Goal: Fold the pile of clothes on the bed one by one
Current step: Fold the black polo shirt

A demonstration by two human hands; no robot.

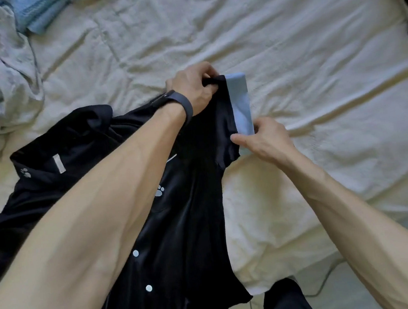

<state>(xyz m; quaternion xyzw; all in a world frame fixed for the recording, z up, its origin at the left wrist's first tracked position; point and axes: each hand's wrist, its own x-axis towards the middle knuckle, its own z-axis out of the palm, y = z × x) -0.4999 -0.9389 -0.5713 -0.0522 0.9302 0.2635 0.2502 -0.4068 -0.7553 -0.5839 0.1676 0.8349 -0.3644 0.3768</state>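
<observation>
Gripping pale-blue cuff (241,102) of black shirt (181,223), left hand (194,90) curled round it, right hand (261,138) apparently pinching; pull sleeve taut, flat.

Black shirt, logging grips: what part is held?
The shirt, by its sleeve end: left hand grips the far corner, right hand pinches the blue cuff.
</observation>
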